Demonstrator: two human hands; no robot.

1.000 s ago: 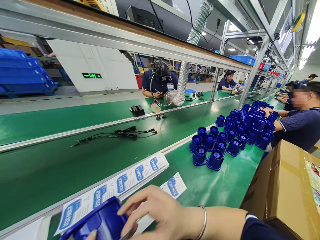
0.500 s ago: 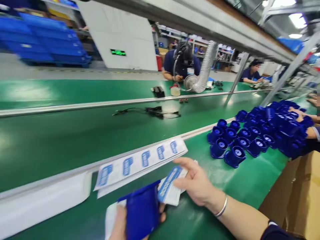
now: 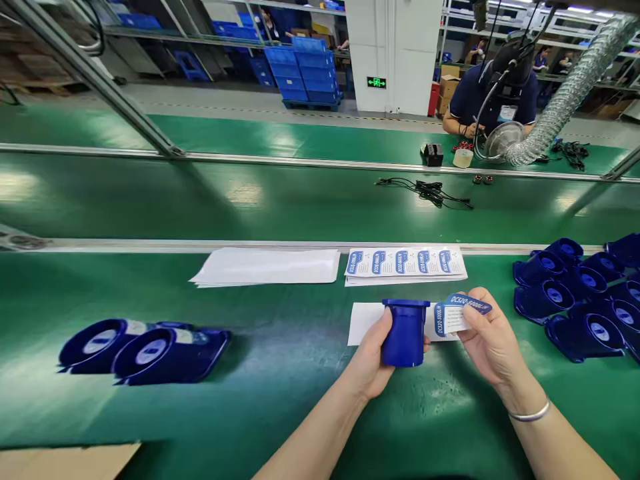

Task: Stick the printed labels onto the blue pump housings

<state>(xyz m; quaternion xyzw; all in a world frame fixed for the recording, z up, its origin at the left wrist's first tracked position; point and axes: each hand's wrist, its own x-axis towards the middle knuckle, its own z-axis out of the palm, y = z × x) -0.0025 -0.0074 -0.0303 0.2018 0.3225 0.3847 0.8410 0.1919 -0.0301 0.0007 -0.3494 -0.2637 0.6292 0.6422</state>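
Note:
My left hand (image 3: 373, 357) is wrapped round a blue plastic part (image 3: 405, 331), a tube with a flanged rim, held above the green bench (image 3: 280, 400). My right hand (image 3: 493, 340) pinches a blue and white sticker (image 3: 463, 308) just right of the part. Under both lies a white backing sheet (image 3: 364, 321). A strip of several blue stickers (image 3: 404, 263) lies farther back, beside the rail.
Two finished blue parts (image 3: 143, 343) lie on their sides at the left. A cluster of blue parts (image 3: 585, 293) stands at the right. Blank white sheets (image 3: 267, 267) lie near the rail. Black cables (image 3: 430, 191) rest on the belt. Across it a person (image 3: 493, 93) works by a duct hose (image 3: 565, 93).
My view has swung left and down onto the bench. My right hand has picked a sticker off the sheet, and my left hand has raised the blue part upright in front of me.

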